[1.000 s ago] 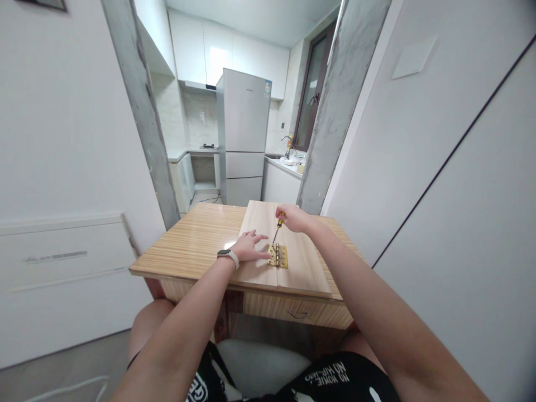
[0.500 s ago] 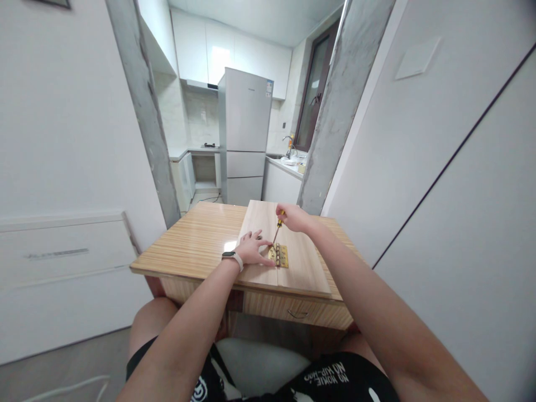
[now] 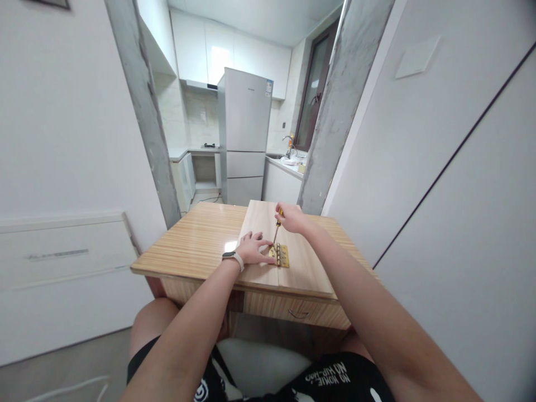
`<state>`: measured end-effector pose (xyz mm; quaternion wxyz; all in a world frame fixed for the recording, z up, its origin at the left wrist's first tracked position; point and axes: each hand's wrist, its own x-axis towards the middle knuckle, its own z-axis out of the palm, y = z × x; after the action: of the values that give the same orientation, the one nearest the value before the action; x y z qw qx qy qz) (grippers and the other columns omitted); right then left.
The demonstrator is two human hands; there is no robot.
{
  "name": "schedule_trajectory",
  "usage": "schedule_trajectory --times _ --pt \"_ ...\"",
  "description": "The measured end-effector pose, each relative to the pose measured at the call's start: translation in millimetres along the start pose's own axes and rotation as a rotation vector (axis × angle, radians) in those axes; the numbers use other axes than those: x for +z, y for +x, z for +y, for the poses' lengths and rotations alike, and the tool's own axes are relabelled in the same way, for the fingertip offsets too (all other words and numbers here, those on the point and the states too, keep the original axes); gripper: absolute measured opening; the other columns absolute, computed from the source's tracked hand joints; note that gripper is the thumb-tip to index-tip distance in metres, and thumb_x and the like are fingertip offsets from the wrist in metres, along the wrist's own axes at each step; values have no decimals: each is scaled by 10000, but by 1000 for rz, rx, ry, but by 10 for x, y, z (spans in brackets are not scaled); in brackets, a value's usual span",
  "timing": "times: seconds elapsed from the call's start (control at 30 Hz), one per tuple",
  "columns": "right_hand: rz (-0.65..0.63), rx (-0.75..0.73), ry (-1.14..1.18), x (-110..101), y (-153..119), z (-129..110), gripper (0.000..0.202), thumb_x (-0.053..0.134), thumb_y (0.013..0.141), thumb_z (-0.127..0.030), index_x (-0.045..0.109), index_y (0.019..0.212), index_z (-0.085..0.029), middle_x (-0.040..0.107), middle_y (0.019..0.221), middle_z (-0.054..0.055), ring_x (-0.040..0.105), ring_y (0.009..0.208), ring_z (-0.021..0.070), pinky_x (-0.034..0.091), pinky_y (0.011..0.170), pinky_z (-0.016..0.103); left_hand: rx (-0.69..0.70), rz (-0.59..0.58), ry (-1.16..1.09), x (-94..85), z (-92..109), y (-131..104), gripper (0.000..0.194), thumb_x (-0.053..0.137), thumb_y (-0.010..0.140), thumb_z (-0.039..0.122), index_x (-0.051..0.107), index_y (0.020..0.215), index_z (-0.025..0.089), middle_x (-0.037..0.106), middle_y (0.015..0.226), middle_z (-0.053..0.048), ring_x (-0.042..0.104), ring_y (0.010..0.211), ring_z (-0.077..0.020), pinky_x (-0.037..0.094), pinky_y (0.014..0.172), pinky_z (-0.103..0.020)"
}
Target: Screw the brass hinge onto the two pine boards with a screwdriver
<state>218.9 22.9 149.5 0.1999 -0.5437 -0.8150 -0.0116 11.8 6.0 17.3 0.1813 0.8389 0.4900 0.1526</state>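
Observation:
A brass hinge point(image 3: 284, 256) lies unfolded across the seam between two pale wooden boards, the left board point(image 3: 256, 274) and the right board point(image 3: 304, 273). My right hand point(image 3: 292, 218) is wrapped round the yellow-and-black handle of a screwdriver point(image 3: 276, 232), which points down. Its tip meets the upper part of the hinge's left leaf; whether it sits in a screw is too small to tell. Flat on the left board rests my left hand point(image 3: 252, 249), fingers spread, with thumb and index finger against the hinge's left leaf.
The boards lie on a wood-grain table point(image 3: 184, 240) with a drawer point(image 3: 297, 314) at its front. White panels stand close on both sides. Beyond are a grey fridge point(image 3: 247, 117) and a sink counter point(image 3: 285, 173).
My right hand and the screwdriver handle have shifted very slightly left. My left hand stays in place at the hinge.

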Motion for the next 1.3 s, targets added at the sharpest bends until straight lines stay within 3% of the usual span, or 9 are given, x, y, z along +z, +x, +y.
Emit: schedule_trajectory --times 0.1,0.23,0.47,0.63,0.73,0.83,1.0,1.13,1.3 --pt "-27 0 52 3 10 33 178 589 1003 -163 633 1175 -177 751 1129 101 664 978 184 450 842 269 -3 15 3 17 -12 2 924 800 637 879 674 1433 427 382 1715 -78 201 1589 -534 151 1274 -682" --pt "-50 9 123 19 1 73 216 593 1000 -183 642 1208 -211 755 965 36 658 830 163 446 768 263 10 15 12 26 -12 -2 933 777 648 895 664 1450 432 381 1715 -90 202 1584 -547 153 1265 -697" --pt "94 -8 42 69 -60 45 96 638 993 -263 672 1073 -222 752 949 32 647 854 175 421 785 274 -9 8 17 17 10 6 939 779 640 895 665 1448 430 391 1713 -73 209 1589 -528 156 1278 -667" --pt "32 -28 42 44 -11 17 141 594 989 -189 654 1117 -190 751 1082 85 649 941 185 435 815 268 5 18 8 18 5 3 939 776 638 903 670 1445 436 403 1706 -81 209 1585 -540 152 1273 -682" --pt "-53 -14 99 7 25 18 175 563 997 -156 657 1139 -198 757 1045 64 661 900 170 437 785 256 11 17 21 24 1 -4 940 762 649 911 658 1459 446 401 1707 -78 199 1589 -537 146 1273 -681" --pt "-76 -8 103 -12 24 15 146 607 1003 -196 665 1134 -221 761 968 31 667 838 159 425 761 254 6 19 22 27 5 -9 933 762 652 905 657 1458 446 403 1706 -72 200 1591 -530 148 1276 -675" --pt "47 -22 -9 20 -22 -2 91 666 1013 -310 677 1070 -240 769 933 26 680 867 179 408 779 269 2 16 13 22 24 -4 936 769 646 902 660 1452 438 403 1706 -73 203 1591 -528 152 1275 -677" --pt "54 -17 -65 51 -8 10 153 679 1010 -376 664 1000 -224 765 939 51 670 859 189 403 763 274 5 7 18 22 26 5 944 757 650 911 657 1459 435 397 1709 -75 201 1591 -528 149 1276 -679" --pt "-24 -42 9 20 41 12 65 609 1000 -208 663 1033 -191 757 1068 82 658 932 183 438 806 260 2 -15 55 16 10 1 971 707 653 950 615 1492 471 368 1731 -25 199 1593 -523 144 1283 -673"
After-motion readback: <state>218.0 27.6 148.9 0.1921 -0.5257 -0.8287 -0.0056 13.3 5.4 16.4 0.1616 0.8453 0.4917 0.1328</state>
